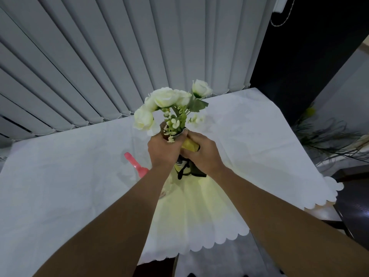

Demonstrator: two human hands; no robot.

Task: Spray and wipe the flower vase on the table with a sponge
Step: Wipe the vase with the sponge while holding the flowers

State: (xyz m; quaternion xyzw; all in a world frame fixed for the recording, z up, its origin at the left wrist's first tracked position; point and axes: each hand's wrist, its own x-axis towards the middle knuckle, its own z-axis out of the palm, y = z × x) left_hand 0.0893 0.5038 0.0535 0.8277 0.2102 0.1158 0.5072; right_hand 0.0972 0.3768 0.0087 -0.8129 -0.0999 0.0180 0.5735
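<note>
The flower vase [180,166] is held upright above the middle of the desk [60,176], toward its near edge, and is mostly hidden behind both hands. White artificial roses [163,97] and small green sprigs [175,120] are carried in its mouth, spreading above the hands toward the far edge. The left hand [162,151] is wrapped around the neck of the vase, its grip clamped on it just under the rim. The right hand [201,154] is closed on a yellow sponge [189,145], which is pressed against the right side of the neck, touching the vase.

A pink spray bottle [136,165] is seen just left of the vase, partly covered by the left forearm; whether it stands or lies cannot be told. The desk is covered by a white cloth [259,146] with a scalloped hem that hangs over the near edge and the right near corner. Grey vertical blinds [119,56] run along the far edge. Beyond the right edge, dark feathery stems [327,136] are seen. Bare cloth is left open toward the left edge and the far right corner.
</note>
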